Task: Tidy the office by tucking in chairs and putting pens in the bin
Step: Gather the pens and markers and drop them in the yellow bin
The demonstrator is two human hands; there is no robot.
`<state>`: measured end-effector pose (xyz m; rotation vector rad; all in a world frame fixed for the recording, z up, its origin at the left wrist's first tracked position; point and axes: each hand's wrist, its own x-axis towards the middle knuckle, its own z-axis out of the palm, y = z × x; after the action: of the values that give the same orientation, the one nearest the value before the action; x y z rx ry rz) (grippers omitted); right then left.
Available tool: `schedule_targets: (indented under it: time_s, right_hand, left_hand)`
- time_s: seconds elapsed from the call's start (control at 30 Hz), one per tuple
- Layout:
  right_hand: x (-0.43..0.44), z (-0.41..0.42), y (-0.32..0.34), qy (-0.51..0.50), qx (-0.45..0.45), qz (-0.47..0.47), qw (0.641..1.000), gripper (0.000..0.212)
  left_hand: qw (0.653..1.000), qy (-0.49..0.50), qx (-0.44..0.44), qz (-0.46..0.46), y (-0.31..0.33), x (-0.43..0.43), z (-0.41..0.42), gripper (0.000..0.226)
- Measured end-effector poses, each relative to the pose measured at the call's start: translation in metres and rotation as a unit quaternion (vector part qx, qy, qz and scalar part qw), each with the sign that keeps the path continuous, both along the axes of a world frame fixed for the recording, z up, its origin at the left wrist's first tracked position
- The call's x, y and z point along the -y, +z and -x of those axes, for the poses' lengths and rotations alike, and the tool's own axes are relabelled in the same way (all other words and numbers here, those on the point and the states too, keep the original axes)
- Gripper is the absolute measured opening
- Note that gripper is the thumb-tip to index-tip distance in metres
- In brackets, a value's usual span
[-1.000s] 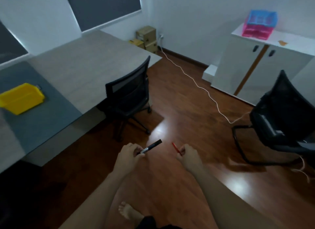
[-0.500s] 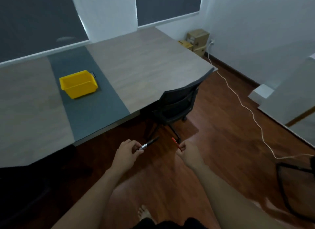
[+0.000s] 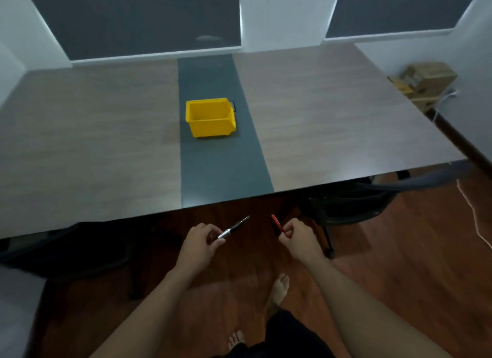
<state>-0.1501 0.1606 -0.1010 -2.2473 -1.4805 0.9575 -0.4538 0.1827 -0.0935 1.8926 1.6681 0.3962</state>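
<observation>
No brand, label or writing can be read anywhere in the view. A black pen with a silver band (image 3: pixel 234 227) is pinched in the fingers of the left hand (image 3: pixel 201 244), its tip angled up and to the right toward the near edge of the table (image 3: pixel 332 134). A red pen (image 3: pixel 277 223) is gripped in the clenched right hand (image 3: pixel 299 239), its free end tilted up and to the left. Both forearms are stretched forward over the wooden floor (image 3: pixel 412 264), with the hands held level, near each other and just short of the table's near edge. A yellow bin (image 3: pixel 209 117) is set on the dark strip (image 3: pixel 221 171) running down the middle of the table, toward its far half, well apart from both pens. A black chair (image 3: pixel 354 200) is seen tucked under the near edge at the right.
</observation>
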Motion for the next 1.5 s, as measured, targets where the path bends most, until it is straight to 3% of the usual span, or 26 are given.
schedule_targets:
  time_s: [0.33,0.63,0.93,1.07,1.5]
  right_hand:
    - [-0.176,-0.004,0.003,0.092,-0.027,0.006,0.995,0.013]
    - [-0.297,0.033,-0.001,0.140,-0.039,0.006,0.989,0.013]
    - [-0.391,0.079,0.001,0.115,-0.027,0.009,0.993,0.013]
    - [-0.420,0.093,0.003,0.064,-0.028,-0.030,0.997,0.013]
    - [-0.470,0.108,0.004,-0.008,-0.068,-0.093,0.993,0.015]
  left_hand:
    - [0.992,0.117,0.035,-0.017,0.001,-0.115,0.009,0.014]
    - [0.988,0.127,0.065,-0.060,0.011,-0.231,0.022,0.013]
    - [0.991,0.093,0.075,-0.057,0.004,-0.357,0.094,0.014]
    - [0.994,0.070,0.074,-0.027,0.005,-0.405,0.118,0.015]
    - [0.989,0.082,0.122,0.018,0.012,-0.495,0.120,0.008]
